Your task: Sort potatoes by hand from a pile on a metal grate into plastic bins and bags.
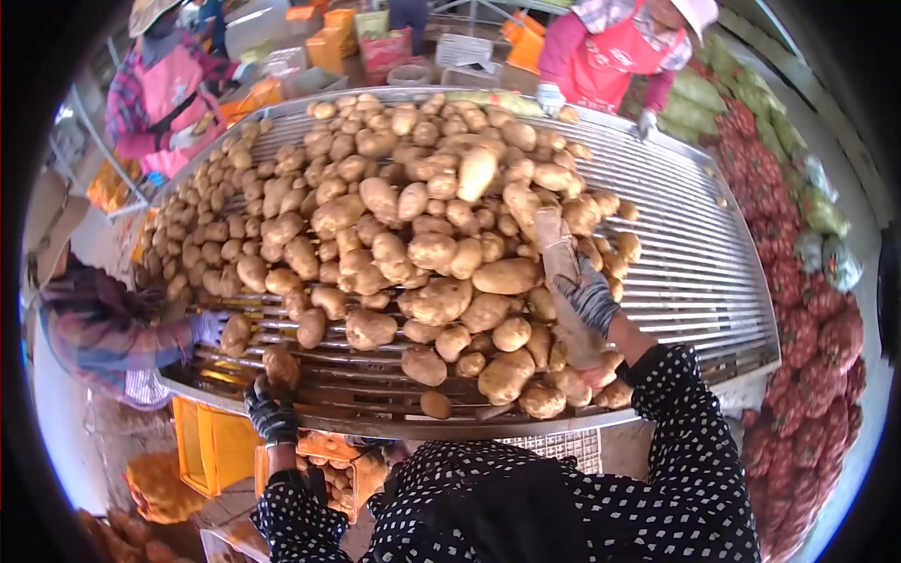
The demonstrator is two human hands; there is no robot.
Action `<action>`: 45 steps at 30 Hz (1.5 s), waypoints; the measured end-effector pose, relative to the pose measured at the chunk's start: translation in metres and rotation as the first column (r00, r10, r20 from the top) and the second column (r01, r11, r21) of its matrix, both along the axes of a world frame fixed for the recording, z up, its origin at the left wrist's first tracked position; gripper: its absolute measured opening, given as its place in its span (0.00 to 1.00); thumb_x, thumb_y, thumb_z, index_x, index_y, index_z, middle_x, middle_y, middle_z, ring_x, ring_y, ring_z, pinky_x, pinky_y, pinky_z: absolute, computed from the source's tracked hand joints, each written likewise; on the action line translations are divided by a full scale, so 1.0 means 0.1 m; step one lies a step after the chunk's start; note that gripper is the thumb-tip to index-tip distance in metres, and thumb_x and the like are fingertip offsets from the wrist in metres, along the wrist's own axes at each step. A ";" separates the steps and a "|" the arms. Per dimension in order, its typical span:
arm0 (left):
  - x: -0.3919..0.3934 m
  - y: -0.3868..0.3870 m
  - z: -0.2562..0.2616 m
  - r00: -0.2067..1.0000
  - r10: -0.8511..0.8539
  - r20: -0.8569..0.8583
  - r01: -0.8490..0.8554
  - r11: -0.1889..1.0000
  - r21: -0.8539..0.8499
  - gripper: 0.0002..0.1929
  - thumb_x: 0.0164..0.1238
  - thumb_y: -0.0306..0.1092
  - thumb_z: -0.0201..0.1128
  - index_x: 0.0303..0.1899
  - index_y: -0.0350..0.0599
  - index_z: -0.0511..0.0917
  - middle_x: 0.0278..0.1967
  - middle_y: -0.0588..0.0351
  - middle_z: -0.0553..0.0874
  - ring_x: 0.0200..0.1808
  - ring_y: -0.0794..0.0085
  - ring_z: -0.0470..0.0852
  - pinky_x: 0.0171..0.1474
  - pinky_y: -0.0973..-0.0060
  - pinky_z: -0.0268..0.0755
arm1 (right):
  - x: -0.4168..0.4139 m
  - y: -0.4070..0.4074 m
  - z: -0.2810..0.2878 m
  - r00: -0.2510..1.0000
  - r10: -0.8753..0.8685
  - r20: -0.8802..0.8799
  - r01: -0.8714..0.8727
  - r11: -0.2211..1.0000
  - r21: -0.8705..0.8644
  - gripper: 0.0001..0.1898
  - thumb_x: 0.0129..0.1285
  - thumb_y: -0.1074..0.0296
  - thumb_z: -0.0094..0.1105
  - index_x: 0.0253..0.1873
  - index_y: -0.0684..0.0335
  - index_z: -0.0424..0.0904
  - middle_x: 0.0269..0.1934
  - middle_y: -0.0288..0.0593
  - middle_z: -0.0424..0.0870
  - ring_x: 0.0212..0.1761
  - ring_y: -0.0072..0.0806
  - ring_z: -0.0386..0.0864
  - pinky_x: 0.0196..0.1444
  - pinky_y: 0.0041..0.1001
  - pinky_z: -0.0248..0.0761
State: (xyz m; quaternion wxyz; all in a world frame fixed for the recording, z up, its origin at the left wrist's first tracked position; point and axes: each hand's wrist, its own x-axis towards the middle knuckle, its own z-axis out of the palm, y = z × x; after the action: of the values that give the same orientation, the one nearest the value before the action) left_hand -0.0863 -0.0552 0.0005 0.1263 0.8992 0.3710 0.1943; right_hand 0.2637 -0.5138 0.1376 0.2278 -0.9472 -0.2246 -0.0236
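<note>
Potatoes (436,250) of mixed sizes lie heaped on a slatted metal sorting table (690,246). My right hand (588,295), in a grey striped glove, grips a flat wooden board (563,281) standing against the right side of the heap. Its lower end reaches down among potatoes at the near right. At the near left edge, my left hand (271,412), in a dark striped glove, holds a potato (281,367) at its fingertips over the slats. One small potato (436,405) lies apart near the front rim.
Co-workers stand at the left (105,324), the far left (169,105) and the far right (619,56). The left one's gloved hand is close to my left hand. Orange crates (211,443) stand below the near edge. Filled red mesh sacks (802,394) line the right side.
</note>
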 end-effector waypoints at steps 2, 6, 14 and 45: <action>0.04 0.04 0.02 0.992 -0.047 0.119 0.037 0.996 0.081 0.29 0.50 0.40 0.68 0.56 0.51 0.68 0.54 0.45 0.72 0.56 0.49 0.70 0.59 0.57 0.63 | -0.07 0.32 -0.08 0.984 -0.088 -0.156 0.068 0.989 -0.130 0.38 0.60 0.48 0.56 0.64 0.76 0.58 0.46 0.66 0.78 0.48 0.53 0.77 0.52 0.38 0.71; 0.05 0.07 0.00 1.000 -0.027 0.006 0.026 0.997 0.072 0.36 0.50 0.47 0.67 0.62 0.54 0.65 0.60 0.43 0.69 0.61 0.48 0.66 0.63 0.53 0.57 | 0.04 0.71 -0.14 0.998 -0.056 0.015 0.058 0.969 -0.242 0.37 0.62 0.50 0.53 0.65 0.77 0.56 0.43 0.66 0.78 0.45 0.54 0.78 0.49 0.39 0.72; 0.13 0.04 0.14 0.989 -0.148 -0.016 0.149 0.988 0.032 0.36 0.53 0.47 0.66 0.64 0.49 0.63 0.60 0.44 0.69 0.61 0.47 0.66 0.62 0.53 0.57 | 0.25 1.04 -0.34 0.995 -0.099 0.027 0.103 0.966 -0.236 0.33 0.64 0.51 0.52 0.61 0.76 0.60 0.38 0.65 0.80 0.41 0.54 0.79 0.45 0.38 0.73; 0.19 0.03 0.19 0.996 -0.093 -0.015 0.092 0.995 -0.034 0.36 0.48 0.39 0.67 0.62 0.46 0.65 0.61 0.44 0.71 0.61 0.48 0.68 0.63 0.58 0.60 | 0.54 3.23 0.29 0.828 0.561 0.007 -0.549 0.808 0.213 0.32 0.59 0.52 0.58 0.61 0.69 0.63 0.45 0.63 0.79 0.47 0.54 0.78 0.48 0.38 0.72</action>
State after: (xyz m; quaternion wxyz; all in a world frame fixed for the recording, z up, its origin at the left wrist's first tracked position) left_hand -0.0669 -0.0520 0.0199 0.1472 0.9148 0.3331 0.1747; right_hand 0.3179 -0.1907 0.1669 0.3276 -0.8117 -0.4813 0.0472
